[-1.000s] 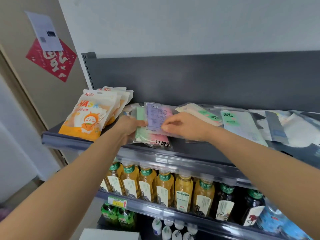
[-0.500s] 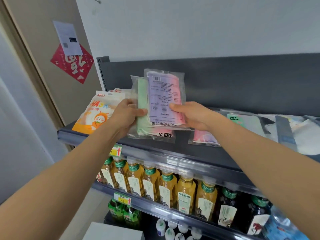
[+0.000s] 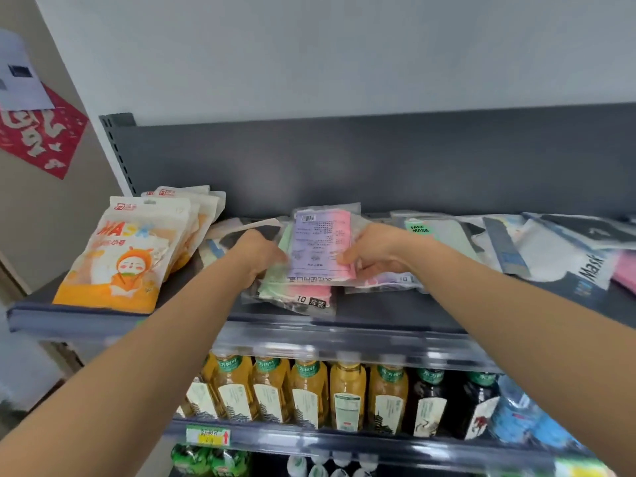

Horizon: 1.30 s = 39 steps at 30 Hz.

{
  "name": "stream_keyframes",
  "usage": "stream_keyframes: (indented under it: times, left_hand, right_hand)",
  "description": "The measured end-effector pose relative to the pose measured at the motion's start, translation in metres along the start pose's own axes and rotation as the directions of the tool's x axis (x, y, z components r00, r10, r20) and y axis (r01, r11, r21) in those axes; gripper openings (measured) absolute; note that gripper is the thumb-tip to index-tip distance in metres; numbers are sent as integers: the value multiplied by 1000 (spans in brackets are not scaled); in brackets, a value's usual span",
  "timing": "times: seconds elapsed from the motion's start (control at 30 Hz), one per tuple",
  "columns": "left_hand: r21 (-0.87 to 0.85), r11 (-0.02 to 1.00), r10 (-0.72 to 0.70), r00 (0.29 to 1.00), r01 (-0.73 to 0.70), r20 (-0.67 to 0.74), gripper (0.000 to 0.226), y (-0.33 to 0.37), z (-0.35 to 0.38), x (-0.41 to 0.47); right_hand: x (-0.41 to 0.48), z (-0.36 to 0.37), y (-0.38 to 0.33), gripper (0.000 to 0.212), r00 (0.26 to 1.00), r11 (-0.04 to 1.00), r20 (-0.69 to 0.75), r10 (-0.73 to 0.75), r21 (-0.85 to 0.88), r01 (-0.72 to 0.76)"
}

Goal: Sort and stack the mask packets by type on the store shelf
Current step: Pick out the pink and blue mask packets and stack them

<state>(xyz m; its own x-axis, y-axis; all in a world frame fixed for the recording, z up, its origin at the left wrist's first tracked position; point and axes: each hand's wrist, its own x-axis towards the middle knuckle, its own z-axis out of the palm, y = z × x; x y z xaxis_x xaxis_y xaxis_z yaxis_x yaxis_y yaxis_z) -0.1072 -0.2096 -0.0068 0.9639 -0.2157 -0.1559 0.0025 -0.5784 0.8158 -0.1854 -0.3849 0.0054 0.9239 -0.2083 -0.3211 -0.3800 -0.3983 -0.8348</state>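
Seen from the head camera, the only view, the step in hand appears to be squaring a small stack of pastel mask packets (image 3: 309, 266) on the grey metal top shelf (image 3: 395, 304), near its front lip. The left hand (image 3: 256, 254) is closed on the stack's left edge and the right hand (image 3: 373, 251) is closed on its right edge, fingers curled around the film. The top packet shows its printed back, lilac shading to pink, under clear crinkled plastic that glints; a mint-and-pink packet marked "10" juts out beneath it toward the viewer, so the edges are not yet flush. A similar pastel packet (image 3: 389, 282) lies flat just to the right, partly under the right wrist. Judged from this, the next move calls for aligning the pile, setting it flat, then adding the like packet. At far left, the orange cartoon pouches (image 3: 117, 256) lean in a neat overlapping row; they are stiffer, matte, with rounded tops. To the right, a grey "FACE MASK" packet (image 3: 437, 235) and a loose spread of white, black and pink packets (image 3: 557, 256) overlap untidily and look unsorted. Below the shelf stand rows of amber tea bottles (image 3: 309, 394), rigid and glossy. The slippery film may let packets slide apart.
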Motion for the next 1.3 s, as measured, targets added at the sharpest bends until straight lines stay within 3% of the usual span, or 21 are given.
stream_keyframes:
  times: [0.13, 0.23, 0.3, 0.4, 0.5, 0.6, 0.67, 0.77, 0.87, 1.03, 1.13, 1.3]
  left_hand:
    - [11, 999, 35, 999, -35, 9, 52, -5, -2, 5]
    - [119, 992, 35, 999, -33, -16, 48, -8, -3, 11]
    - [184, 982, 43, 998, -35, -40, 47, -9, -5, 14]
    - [375, 923, 138, 983, -84, -119, 51, -6, -4, 16]
    - [385, 883, 345, 928, -269, -142, 44, 12, 12, 8]
    - [296, 805, 538, 843, -513, 0, 36, 35, 33, -11]
    - [277, 749, 584, 797, -602, 154, 30, 45, 49, -23]
    - [342, 652, 563, 735, -676, 379, 36, 52, 71, -32]
    - [481, 571, 445, 743, -666, 500, 54, 52, 84, -30]
    - [615, 463, 426, 768, -639, 478, 51, 57, 96, -33]
    - [647, 449, 422, 784, -616, 455, 44, 61, 102, -37]
    - [741, 411, 359, 842, -531, 404, 38, 67, 110, -44]
  right_hand:
    - [7, 15, -7, 12, 999, 996, -50, -7, -87, 3]
    - [8, 20, -10, 10, 986, 983, -155, -68, -181, 40]
    - [8, 14, -10, 29, 957, 979, -268, -108, -199, 55]
    - [6, -2, -6, 29, 905, 968, -405, -131, -251, 28]
    - [0, -16, 5, 26, 847, 935, -508, -156, -351, -38]
    - [-10, -27, 18, 25, 830, 908, -534, -161, -409, -86]
    - [-17, -34, 27, 26, 847, 896, -506, -162, -435, -88]
    - [-25, -43, 40, 33, 903, 863, -395, -166, -502, -61]
    - [-30, -53, 52, 35, 933, 794, -329, -146, -602, -88]
    - [-38, -78, 75, 33, 942, 712, -308, -134, -691, -125]
    - [-40, -90, 84, 36, 940, 715, -312, -137, -688, -124]
    - [-31, -92, 81, 19, 921, 755, -341, -189, -650, -86]
